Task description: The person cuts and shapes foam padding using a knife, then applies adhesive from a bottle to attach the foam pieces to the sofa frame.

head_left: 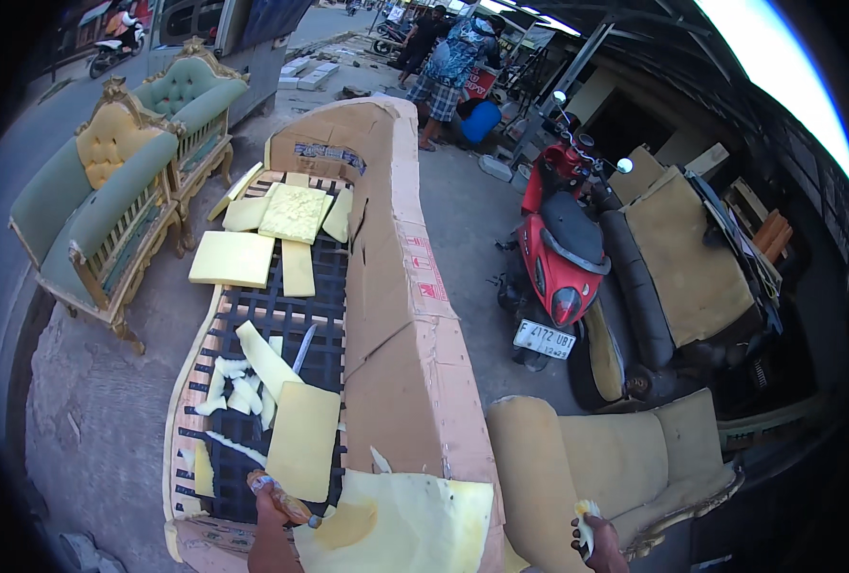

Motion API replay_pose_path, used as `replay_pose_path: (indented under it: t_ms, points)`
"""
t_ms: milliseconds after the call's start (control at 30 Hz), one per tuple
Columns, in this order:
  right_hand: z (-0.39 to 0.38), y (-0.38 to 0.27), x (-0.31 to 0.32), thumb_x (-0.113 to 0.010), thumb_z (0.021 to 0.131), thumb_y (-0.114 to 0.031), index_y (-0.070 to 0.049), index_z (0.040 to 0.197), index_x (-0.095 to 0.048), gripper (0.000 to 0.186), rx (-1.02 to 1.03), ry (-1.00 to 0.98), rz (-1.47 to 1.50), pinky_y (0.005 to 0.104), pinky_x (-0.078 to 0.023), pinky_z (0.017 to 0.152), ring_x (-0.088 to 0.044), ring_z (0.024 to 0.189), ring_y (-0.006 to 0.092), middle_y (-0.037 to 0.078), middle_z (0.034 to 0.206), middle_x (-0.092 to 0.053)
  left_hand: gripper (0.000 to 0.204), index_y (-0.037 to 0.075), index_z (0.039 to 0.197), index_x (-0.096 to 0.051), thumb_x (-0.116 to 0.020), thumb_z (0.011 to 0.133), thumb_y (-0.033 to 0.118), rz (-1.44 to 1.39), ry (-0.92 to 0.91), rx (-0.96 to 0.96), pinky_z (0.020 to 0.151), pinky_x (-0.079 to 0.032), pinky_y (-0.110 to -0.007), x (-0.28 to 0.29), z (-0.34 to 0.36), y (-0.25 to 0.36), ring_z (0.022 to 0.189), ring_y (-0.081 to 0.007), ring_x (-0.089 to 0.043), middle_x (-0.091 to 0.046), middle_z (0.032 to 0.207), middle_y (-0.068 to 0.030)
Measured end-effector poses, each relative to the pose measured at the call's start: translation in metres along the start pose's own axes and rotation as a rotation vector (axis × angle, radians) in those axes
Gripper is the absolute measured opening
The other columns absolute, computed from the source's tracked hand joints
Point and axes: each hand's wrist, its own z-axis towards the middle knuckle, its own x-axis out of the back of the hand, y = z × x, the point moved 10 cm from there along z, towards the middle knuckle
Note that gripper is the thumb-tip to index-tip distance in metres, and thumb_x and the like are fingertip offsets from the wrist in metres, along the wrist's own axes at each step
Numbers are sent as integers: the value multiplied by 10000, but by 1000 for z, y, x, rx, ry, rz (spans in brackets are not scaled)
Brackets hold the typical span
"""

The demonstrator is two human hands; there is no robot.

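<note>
My left hand (270, 511) is closed around a brownish see-through bottle (296, 508), its narrow end pointing at a pale foam sheet (405, 520). A darker yellow wet-looking patch marks that sheet, which lies over the near end of the sofa frame. To the right, beyond the frame's cardboard-covered back (396, 382), my right hand (604, 546) grips a small yellow foam piece (588, 523). A rectangular foam block (305, 441) rests on the frame's black webbing (300, 258) just ahead of my left hand. A knife (304, 348) and foam scraps (243, 392) lie farther along.
More foam slabs (232, 259) are piled at the far end. Two carved green armchairs (109, 210) stand on the left. A red scooter (558, 258) is parked to the right, near a worn tan sofa (615, 458). Other people (458, 67) are at the back.
</note>
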Motion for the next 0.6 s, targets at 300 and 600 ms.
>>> replay_pose_path:
  t_ms: [300, 600]
  points:
    - [-108, 216, 148, -654, 989, -292, -38, 1191, -677, 326, -223, 314, -95, 316, -504, 452, -624, 571, 197, 99, 865, -718, 660, 23, 1459, -482, -740, 880, 206, 83, 109, -8, 1065, -494, -580, 61, 119, 14, 1211, -375, -635, -612, 1365, -161]
    - [-155, 292, 185, -661, 1004, -283, -46, 1154, -692, 282, -205, 371, 65, 301, -488, 435, -606, 562, 184, 81, 870, -707, 586, -6, 1393, -532, -726, 862, 150, 131, 157, -189, 1059, -503, -541, 68, 155, 31, 1189, -359, -638, -622, 1310, -163]
